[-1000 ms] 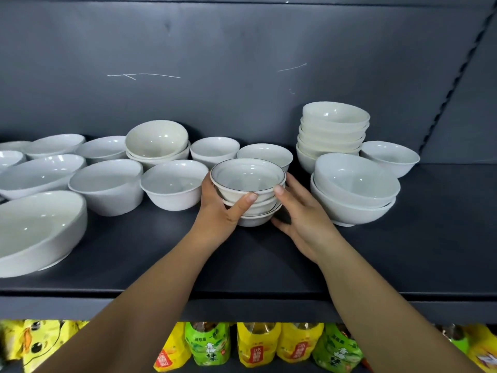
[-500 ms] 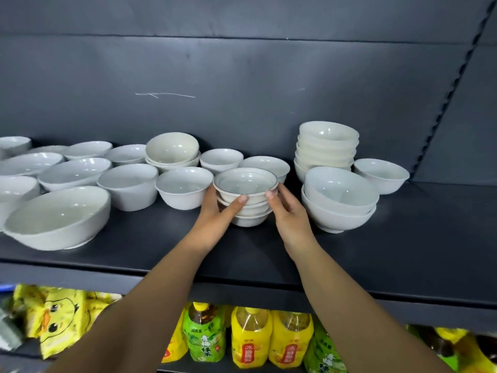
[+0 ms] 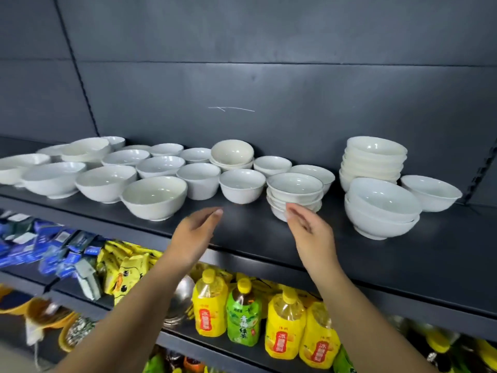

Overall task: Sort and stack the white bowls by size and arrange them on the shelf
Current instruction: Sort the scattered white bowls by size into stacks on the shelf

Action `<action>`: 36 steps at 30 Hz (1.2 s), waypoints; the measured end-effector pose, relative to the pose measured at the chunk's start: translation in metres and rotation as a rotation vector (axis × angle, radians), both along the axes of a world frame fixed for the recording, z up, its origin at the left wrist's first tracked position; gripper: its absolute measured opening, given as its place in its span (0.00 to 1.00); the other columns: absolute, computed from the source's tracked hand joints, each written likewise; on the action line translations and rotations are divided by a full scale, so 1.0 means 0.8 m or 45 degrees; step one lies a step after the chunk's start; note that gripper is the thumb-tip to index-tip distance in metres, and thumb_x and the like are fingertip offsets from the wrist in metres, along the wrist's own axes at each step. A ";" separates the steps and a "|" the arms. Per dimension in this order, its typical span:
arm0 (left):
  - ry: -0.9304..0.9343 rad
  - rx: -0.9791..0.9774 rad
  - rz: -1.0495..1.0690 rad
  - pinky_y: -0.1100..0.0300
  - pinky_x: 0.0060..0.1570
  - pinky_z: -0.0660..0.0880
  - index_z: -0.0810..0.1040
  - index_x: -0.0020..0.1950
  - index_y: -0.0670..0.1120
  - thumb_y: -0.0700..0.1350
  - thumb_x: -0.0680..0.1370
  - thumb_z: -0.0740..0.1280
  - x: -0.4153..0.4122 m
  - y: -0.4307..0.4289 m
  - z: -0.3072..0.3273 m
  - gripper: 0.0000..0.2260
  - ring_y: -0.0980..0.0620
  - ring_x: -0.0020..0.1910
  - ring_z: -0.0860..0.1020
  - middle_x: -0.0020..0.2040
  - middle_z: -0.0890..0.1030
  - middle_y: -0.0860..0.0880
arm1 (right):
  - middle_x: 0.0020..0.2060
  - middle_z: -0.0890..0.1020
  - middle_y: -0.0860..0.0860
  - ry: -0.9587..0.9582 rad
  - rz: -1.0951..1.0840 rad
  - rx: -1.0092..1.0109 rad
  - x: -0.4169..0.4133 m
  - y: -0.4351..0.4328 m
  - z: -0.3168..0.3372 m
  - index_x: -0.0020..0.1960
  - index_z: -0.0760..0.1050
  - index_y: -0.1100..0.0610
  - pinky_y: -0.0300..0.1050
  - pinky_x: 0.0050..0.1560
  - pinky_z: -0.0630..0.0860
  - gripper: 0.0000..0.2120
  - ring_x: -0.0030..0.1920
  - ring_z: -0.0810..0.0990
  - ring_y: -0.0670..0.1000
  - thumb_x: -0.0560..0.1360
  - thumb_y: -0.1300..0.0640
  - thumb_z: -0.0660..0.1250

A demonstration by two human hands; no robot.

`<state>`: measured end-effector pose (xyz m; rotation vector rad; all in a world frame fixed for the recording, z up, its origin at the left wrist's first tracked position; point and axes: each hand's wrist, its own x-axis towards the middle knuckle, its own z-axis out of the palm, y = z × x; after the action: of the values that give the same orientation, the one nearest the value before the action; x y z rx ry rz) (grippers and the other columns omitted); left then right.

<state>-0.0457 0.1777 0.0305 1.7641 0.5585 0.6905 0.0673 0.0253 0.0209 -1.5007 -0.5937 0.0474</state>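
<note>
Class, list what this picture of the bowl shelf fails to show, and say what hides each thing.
Head view: small stack, lower front, behind the right hand.
Head view: tall stack, bottom, behind the big bowls.
Head view: leftmost bowl, cut by the frame edge.
Head view: blue packets, blurred.

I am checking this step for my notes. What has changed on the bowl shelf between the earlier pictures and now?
Both hands let go of the small stack of bowls. The left hand drew back and to the left, open. The right hand drew back only a little, open, its fingertips near the stack's base. The stack stayed where it was on the shelf, as did the tall stack of bowls.
</note>
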 end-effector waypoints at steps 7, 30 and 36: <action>0.122 0.463 0.204 0.75 0.39 0.68 0.81 0.46 0.48 0.45 0.78 0.65 -0.138 0.110 0.024 0.06 0.67 0.40 0.76 0.39 0.80 0.57 | 0.45 0.80 0.46 -0.408 0.205 -0.462 -0.071 0.113 0.035 0.55 0.79 0.57 0.35 0.54 0.70 0.10 0.48 0.76 0.44 0.74 0.57 0.67; 0.126 0.690 0.226 0.64 0.46 0.70 0.79 0.46 0.57 0.49 0.75 0.68 -0.261 0.465 0.012 0.02 0.55 0.48 0.77 0.47 0.80 0.59 | 0.67 0.72 0.49 -0.877 0.296 -1.266 -0.166 0.460 0.051 0.69 0.65 0.50 0.45 0.63 0.68 0.26 0.65 0.71 0.52 0.74 0.43 0.63; 0.205 1.025 0.104 0.66 0.57 0.64 0.78 0.59 0.47 0.66 0.68 0.65 -0.205 0.523 -0.001 0.29 0.58 0.57 0.69 0.57 0.75 0.54 | 0.55 0.81 0.48 -1.062 0.111 -1.224 -0.160 0.477 0.037 0.59 0.74 0.52 0.43 0.52 0.73 0.18 0.56 0.77 0.52 0.75 0.42 0.61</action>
<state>-0.2094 0.5963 0.0293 2.5725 0.4935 0.9120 -0.0606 0.4073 0.0502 -2.4344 -1.4378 -0.2794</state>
